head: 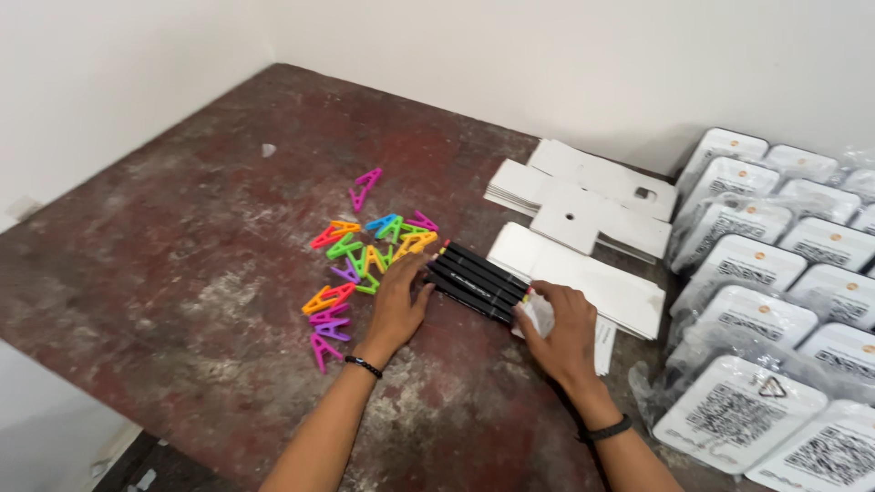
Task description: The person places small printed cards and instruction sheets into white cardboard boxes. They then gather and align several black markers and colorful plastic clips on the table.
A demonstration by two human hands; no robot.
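Black marker pens with coloured end caps (478, 281) lie side by side in a flat row near the middle of the worn dark-red worktop (182, 264), and we see both hands pressed against the row's ends. The left hand (398, 305) lies palm down, fingers together, its fingertips touching the capped ends nearest the scatter of bright plastic clips (365, 260). The right hand (563, 333) curls over the opposite ends, fingers bent; neither hand is clamped around the pens. The pens' long axis runs diagonally, from the clips toward the stack of white cardboard sheets (583, 273) at the right. White bagged packages (775, 301) crowd the worktop's right edge.
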